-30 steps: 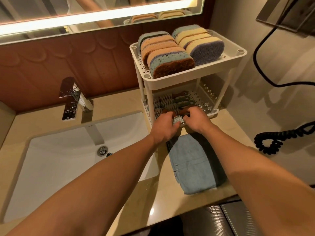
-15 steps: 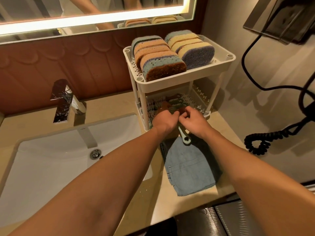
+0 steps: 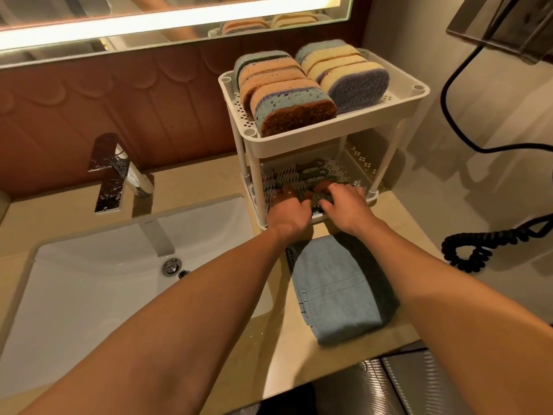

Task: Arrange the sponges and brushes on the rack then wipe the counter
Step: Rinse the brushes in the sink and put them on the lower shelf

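Item under inspection: the rack (image 3: 329,139), white plastic, two perforated tiers on four posts, standing on the counter (image 3: 209,181) at my 1 o'clock, against the back wall.

Top tier: the sponges stand on edge in two rows touching each other. The orange-and-blue row (image 3: 287,97), brown scouring face toward me, is at 11 o'clock on the tier. The yellow-and-purple row (image 3: 350,76) is at 1 o'clock.

Bottom tier: the brushes (image 3: 296,175) lie side by side, bristles at 9 o'clock, dark handles at 3 o'clock.

Both my hands are at the front edge of this tier. My right hand (image 3: 347,205) has its fingers curled over a grey brush (image 3: 318,202) and grips it. My left hand (image 3: 288,212) touches the same brush from 9 o'clock with bent fingers. I cannot tell whether they close round it, since the fingertips are hidden.

Surface: beige stone counter. A folded blue cloth (image 3: 332,289) lies just below my wrists at 6 o'clock from the rack. A white sink (image 3: 89,289) is at my 10 o'clock, with a chrome faucet (image 3: 116,172) behind it.

Room: a lit mirror (image 3: 149,19) at 12 o'clock above brown wall panels, and a coiled black cord (image 3: 478,247) at 3 o'clock.
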{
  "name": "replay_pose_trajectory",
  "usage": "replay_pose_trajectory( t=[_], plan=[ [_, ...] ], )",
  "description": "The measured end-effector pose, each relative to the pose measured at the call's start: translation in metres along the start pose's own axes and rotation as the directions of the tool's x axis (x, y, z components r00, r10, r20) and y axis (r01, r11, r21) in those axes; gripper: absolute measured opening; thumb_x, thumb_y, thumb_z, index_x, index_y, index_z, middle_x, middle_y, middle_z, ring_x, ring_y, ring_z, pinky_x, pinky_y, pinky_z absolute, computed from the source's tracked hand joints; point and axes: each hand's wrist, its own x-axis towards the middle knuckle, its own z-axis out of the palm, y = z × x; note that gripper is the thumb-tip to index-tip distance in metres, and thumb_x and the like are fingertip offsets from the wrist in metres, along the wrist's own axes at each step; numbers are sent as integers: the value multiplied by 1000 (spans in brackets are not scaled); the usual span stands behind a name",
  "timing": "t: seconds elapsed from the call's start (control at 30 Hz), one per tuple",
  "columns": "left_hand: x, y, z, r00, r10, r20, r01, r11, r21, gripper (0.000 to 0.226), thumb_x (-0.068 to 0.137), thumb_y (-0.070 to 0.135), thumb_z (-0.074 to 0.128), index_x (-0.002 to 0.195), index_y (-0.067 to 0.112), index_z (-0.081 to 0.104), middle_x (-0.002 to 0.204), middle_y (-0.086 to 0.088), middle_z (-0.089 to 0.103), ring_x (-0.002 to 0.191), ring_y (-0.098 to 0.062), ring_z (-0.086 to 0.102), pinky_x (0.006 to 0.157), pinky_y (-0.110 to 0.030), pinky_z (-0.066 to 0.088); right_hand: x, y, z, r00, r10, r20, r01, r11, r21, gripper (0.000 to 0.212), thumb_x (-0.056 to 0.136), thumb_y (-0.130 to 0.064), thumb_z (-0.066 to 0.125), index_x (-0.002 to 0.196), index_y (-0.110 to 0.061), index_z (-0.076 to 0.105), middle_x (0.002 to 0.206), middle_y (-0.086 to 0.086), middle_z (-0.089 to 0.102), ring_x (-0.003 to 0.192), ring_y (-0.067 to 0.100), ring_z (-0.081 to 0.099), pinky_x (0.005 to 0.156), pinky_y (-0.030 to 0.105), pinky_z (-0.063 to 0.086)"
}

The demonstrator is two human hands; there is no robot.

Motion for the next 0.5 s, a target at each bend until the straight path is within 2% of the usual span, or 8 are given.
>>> replay_pose_trajectory(
  t=[0.07, 0.2, 0.37, 0.5],
  plan=[
    [1, -5, 2, 999, 34, -10, -34, 999, 28, 39, 104, 37, 38, 85, 14, 63, 89, -8, 64, 87, -27, 61, 77, -34, 49, 2, 1, 0, 1000, 0, 13, 1, 998, -55, 26, 103, -27, 49, 125, -22, 61, 120, 6, 63, 122, 30, 47, 110, 45, 28],
    [-2, -12, 4, 994, 109, -10, -108, 990, 93, 33, 105, 33, 39, 78, 21, 53, 77, -1, 57, 80, -23, 60, 72, -34, 48, 8, 8, 6, 998, -10, 70, 18, 994, -104, 25, 103, -27, 47, 122, -25, 62, 118, 4, 65, 123, 27, 51, 117, 48, 20],
    [-5, -15, 4, 982, 190, 13, -189, 961, 204, 30, 104, 36, 40, 103, 16, 63, 96, -7, 66, 89, -26, 63, 83, -39, 54, 13, 12, 7, 997, -14, 81, 24, 992, -122, 26, 103, -24, 45, 122, -26, 63, 120, 5, 66, 123, 28, 53, 112, 46, 24],
    [-8, -18, 3, 967, 253, 39, -253, 917, 307, 31, 105, 36, 37, 108, 16, 61, 103, -8, 67, 91, -27, 63, 84, -38, 50, 10, 14, 7, 996, -29, 86, 43, 987, -157, 28, 103, -23, 46, 125, -28, 62, 123, 4, 66, 124, 26, 52, 110, 44, 25]
  ],
)
